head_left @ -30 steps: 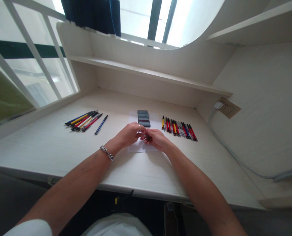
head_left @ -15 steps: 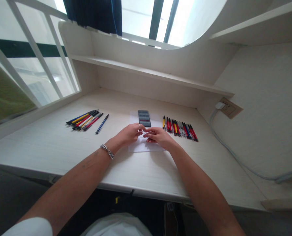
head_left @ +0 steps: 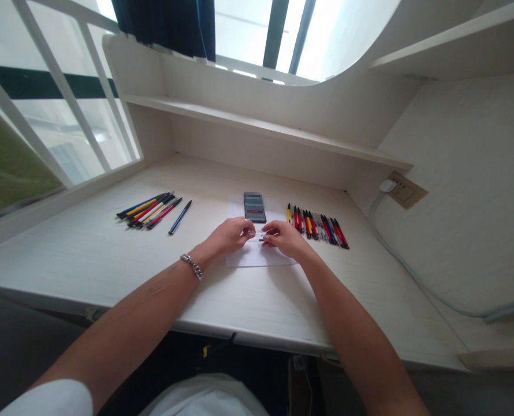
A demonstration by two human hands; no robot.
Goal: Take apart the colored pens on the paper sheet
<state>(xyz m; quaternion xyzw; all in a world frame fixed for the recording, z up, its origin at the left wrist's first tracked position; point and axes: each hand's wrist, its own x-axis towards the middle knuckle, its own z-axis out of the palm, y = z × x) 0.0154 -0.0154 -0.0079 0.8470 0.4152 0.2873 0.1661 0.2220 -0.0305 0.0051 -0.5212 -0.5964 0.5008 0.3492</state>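
Over the white paper (head_left: 257, 261), my left hand (head_left: 235, 236) is closed in a pinch. What it holds, perhaps something thin and pale, is too small to make out. My right hand (head_left: 285, 240) faces it, fingers curled, with a small thin dark piece (head_left: 261, 240) at the fingertips. A narrow gap separates the two hands. Just beyond them a phone (head_left: 255, 208) lies on the paper with its screen lit. To the right, a row of pens (head_left: 315, 226) in red, yellow, blue and clear lies side by side.
A loose pile of pens (head_left: 151, 211) lies on the left of the white desk (head_left: 110, 263), with a single blue pen (head_left: 179, 218) beside it. A low shelf (head_left: 261, 126) runs along the back. A white charger (head_left: 387, 185) with its cable (head_left: 395, 251) hangs at the right wall.
My hands were together at the fingertips and have drawn slightly apart. The small dark piece now shows at my right fingertips. Pens and phone have stayed put.
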